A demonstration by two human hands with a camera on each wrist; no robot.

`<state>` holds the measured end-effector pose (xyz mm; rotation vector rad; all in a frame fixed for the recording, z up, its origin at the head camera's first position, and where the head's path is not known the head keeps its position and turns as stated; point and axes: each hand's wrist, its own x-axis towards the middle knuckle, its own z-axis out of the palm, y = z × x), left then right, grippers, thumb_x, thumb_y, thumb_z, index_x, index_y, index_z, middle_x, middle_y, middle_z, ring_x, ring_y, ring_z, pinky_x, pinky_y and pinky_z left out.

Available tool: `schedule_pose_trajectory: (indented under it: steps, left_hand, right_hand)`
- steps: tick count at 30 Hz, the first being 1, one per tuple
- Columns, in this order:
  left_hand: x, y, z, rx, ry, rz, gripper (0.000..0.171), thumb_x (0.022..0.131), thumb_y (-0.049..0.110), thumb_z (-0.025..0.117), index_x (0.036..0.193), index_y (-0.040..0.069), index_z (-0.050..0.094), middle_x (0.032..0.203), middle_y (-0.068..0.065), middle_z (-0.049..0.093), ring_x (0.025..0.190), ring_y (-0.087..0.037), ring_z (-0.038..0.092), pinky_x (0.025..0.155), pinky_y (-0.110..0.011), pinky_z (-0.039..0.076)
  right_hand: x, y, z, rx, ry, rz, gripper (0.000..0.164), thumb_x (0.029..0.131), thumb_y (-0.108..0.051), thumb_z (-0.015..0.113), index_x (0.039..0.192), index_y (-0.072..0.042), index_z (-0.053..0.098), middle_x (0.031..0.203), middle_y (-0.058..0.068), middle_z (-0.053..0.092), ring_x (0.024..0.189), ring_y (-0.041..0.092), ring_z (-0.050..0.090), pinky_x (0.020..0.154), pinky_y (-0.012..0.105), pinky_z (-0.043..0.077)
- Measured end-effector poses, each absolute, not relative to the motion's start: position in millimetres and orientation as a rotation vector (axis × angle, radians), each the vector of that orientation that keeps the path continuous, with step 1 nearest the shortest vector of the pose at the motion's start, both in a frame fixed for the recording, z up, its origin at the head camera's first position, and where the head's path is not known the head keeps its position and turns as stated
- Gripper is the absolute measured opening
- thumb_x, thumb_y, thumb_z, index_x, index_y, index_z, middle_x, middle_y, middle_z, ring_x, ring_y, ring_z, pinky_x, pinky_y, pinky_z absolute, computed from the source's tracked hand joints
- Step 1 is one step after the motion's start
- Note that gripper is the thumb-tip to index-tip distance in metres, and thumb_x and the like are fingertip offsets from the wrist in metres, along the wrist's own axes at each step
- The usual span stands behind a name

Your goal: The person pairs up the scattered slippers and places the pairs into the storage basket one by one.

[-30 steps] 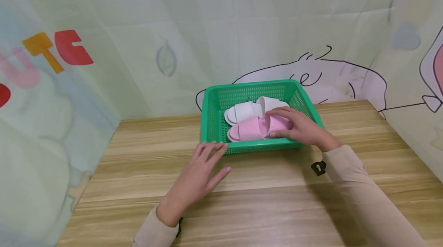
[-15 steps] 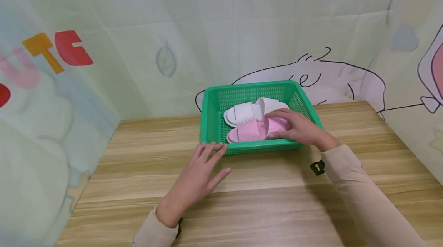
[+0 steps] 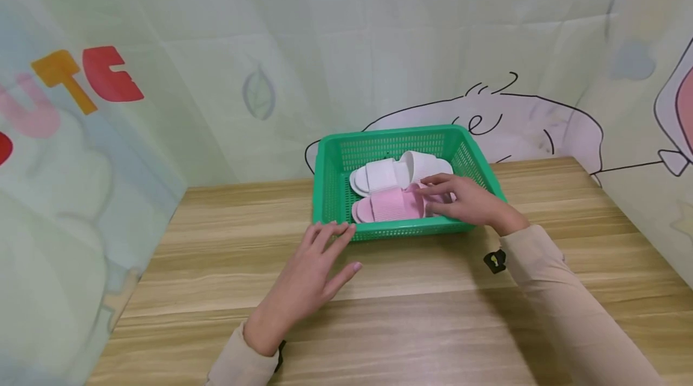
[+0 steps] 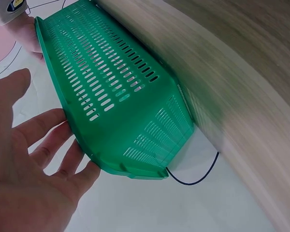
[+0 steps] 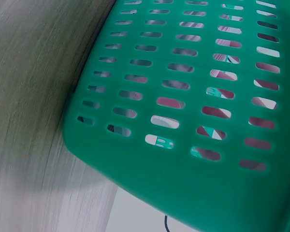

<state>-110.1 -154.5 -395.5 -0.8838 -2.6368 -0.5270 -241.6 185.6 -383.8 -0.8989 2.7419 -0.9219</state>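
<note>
A green plastic basket (image 3: 320,193) stands on the table and holds a pair of white slippers (image 3: 381,175) behind a pair of pink slippers (image 3: 388,204). My left hand (image 3: 305,281) is at the basket's front left, its extended fingertips touching the rim; the left wrist view shows the same fingers (image 4: 55,145) against the green edge. Over the right-hand pink slipper is my right hand (image 3: 471,199), reaching inside the basket with thumb and fingers apart. That slipper is partly hidden beneath it. In the right wrist view the perforated basket wall (image 5: 150,159) fills most of the picture and the hand is out of sight.
The wood-grain table (image 3: 379,326) runs in front of the basket and to both sides. A printed cloth (image 3: 216,73) hangs close behind the basket and along the left and right sides.
My right hand's fingers have loosened from the pink slipper's strap, and that slipper sits lower under the hand. The pink slipper on the left has shifted slightly left. The left hand stays put.
</note>
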Motion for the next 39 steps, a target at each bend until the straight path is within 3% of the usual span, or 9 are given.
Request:
schedule_pose_trajectory:
  steps: [8, 11, 15, 18, 25, 33, 39]
  left_hand:
    - [-110, -154, -394, -0.885, -2.640, -0.513, 0.063, 0.099, 0.036, 0.075, 0.149, 0.001, 0.059, 0.144, -0.015, 0.060, 0.136, -0.040, 0.050, 0.113, -0.053, 0.049]
    - [-110, -154, -394, -0.872, -2.645, -0.503, 0.063, 0.099, 0.036, 0.075, 0.148, 0.000, 0.059, 0.144, -0.015, 0.061, 0.135, -0.040, 0.050, 0.113, -0.053, 0.050]
    - [-109, -154, -395, -0.855, -2.649, -0.484, 0.062, 0.098, 0.036, 0.076, 0.146, 0.000, 0.061, 0.142, -0.016, 0.062, 0.131, -0.039, 0.052, 0.110, -0.052, 0.051]
    - [-109, -153, -394, -0.853, -2.642, -0.465, 0.061, 0.098, 0.036, 0.076, 0.145, 0.000, 0.062, 0.140, -0.015, 0.064, 0.129, -0.037, 0.054, 0.109, -0.051, 0.052]
    - [-113, -148, -389, -0.882, -2.597, -0.407, 0.059, 0.096, 0.036, 0.078, 0.141, 0.000, 0.066, 0.136, -0.013, 0.067, 0.127, -0.034, 0.057, 0.110, -0.046, 0.051]
    - [-115, -146, -381, -0.873, -2.599, -0.379, 0.053, 0.095, 0.034, 0.080, 0.135, 0.002, 0.071, 0.129, -0.010, 0.070, 0.122, -0.031, 0.061, 0.107, -0.042, 0.054]
    - [-115, -143, -376, -0.856, -2.620, -0.389, 0.048, 0.095, 0.035, 0.080, 0.129, 0.002, 0.074, 0.122, -0.009, 0.071, 0.111, -0.029, 0.064, 0.094, -0.041, 0.060]
  right_hand:
    - [-243, 185, -385, -0.921, 2.738, -0.882, 0.041, 0.102, -0.020, 0.068, 0.141, -0.006, 0.068, 0.156, 0.020, 0.054, 0.142, 0.045, 0.050, 0.105, 0.060, 0.051]
    - [-245, 183, -387, -0.940, 2.739, -0.879, 0.040, 0.102, -0.020, 0.067, 0.140, -0.006, 0.069, 0.154, 0.020, 0.056, 0.135, 0.042, 0.055, 0.101, 0.056, 0.053]
    - [-247, 180, -389, -0.961, 2.726, -0.886, 0.038, 0.102, -0.020, 0.067, 0.137, -0.004, 0.071, 0.152, 0.019, 0.058, 0.113, 0.034, 0.063, 0.088, 0.044, 0.054]
    - [-247, 180, -388, -0.941, 2.720, -0.896, 0.037, 0.102, -0.020, 0.067, 0.135, -0.004, 0.072, 0.152, 0.018, 0.059, 0.110, 0.031, 0.062, 0.086, 0.041, 0.052]
    - [-244, 185, -383, -0.857, 2.715, -0.919, 0.038, 0.103, -0.021, 0.067, 0.138, -0.007, 0.071, 0.156, 0.017, 0.056, 0.141, 0.043, 0.051, 0.104, 0.056, 0.052]
    - [-245, 185, -379, -0.793, 2.701, -0.920, 0.039, 0.102, -0.022, 0.067, 0.139, -0.011, 0.071, 0.158, 0.015, 0.054, 0.148, 0.044, 0.044, 0.111, 0.062, 0.047]
    - [-244, 185, -382, -0.791, 2.693, -0.912, 0.039, 0.103, -0.022, 0.067, 0.140, -0.011, 0.070, 0.158, 0.014, 0.055, 0.148, 0.044, 0.045, 0.115, 0.064, 0.043]
